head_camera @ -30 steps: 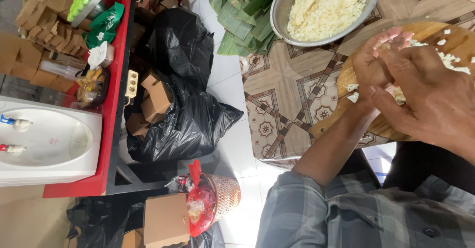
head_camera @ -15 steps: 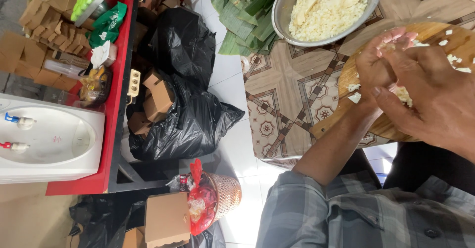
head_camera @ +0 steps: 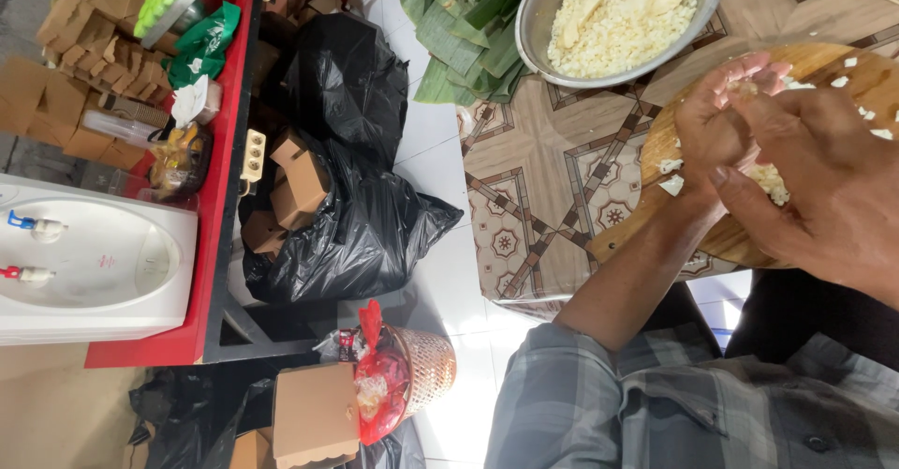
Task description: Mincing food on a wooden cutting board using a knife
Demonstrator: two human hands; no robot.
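Hands: the left hand (head_camera: 716,127) and the right hand (head_camera: 824,188) are cupped and pressed together around a lump of white crumbly food (head_camera: 770,181), of which only a little is seen between the fingers.
Place: the lump is held just above the round wooden board (head_camera: 847,71), near its middle; loose white bits (head_camera: 670,185) are scattered toward the board's edges.
Step in hand: judged to be a pressing or shaping of the lump. Even pressure from both palms is advised, with the work kept over the board so that crumbs are caught there.
Direction: the lump's long axis cannot be told, as it is mostly covered.
Nearby: a metal bowl (head_camera: 534,29) of the same white food stands beyond the board's far edge, with green leaves (head_camera: 459,29) beside it on the patterned mat (head_camera: 543,197).
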